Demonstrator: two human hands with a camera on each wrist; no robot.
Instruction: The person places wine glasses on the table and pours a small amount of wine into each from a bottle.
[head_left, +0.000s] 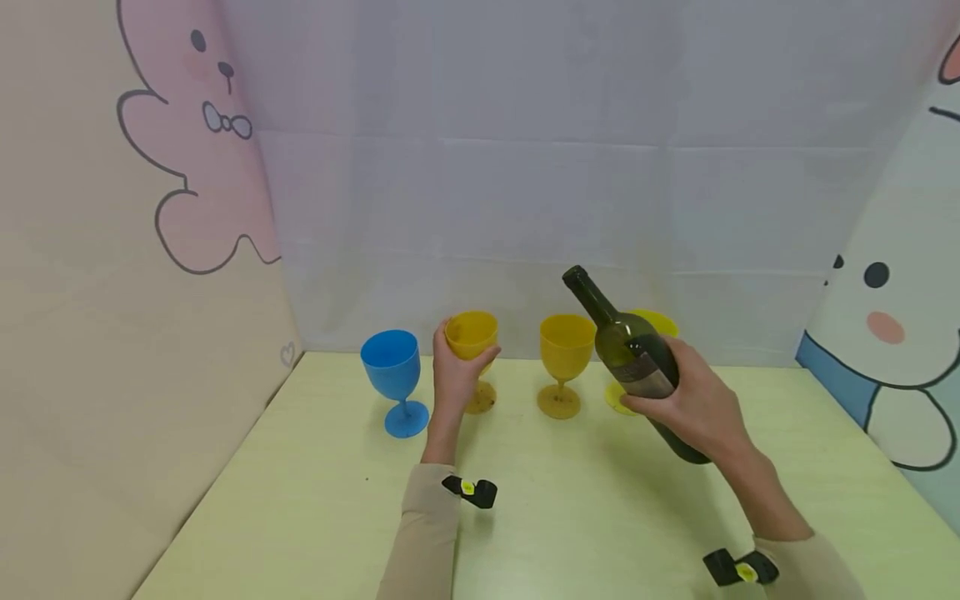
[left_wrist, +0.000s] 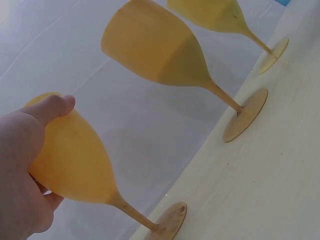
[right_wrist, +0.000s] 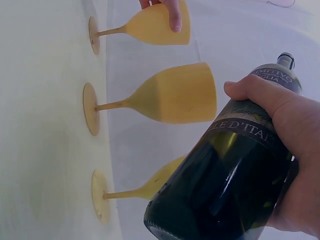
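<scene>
My left hand (head_left: pixel 455 375) grips the bowl of an orange-yellow goblet (left_wrist: pixel 75 155), thumb on the near side and fingers curled behind. That goblet stands upright, its foot (left_wrist: pixel 172 220) on the table. In my right hand (head_left: pixel 701 404) is a dark green wine bottle (right_wrist: pixel 220 180), held round its labelled body above the table. The bottle leans with its neck (head_left: pixel 592 298) up and to the left, overlapping a bright yellow goblet (head_left: pixel 656 323) in the head view. Between the two hands an orange-yellow goblet (head_left: pixel 566 348) stands untouched.
A blue goblet (head_left: pixel 392 367) stands at the left end of the row. The goblets line the back of the pale table (head_left: pixel 570 517), close to a white cloth backdrop (head_left: pixel 525 200). Cartoon-printed walls (head_left: pixel 90 333) close in the left and right sides.
</scene>
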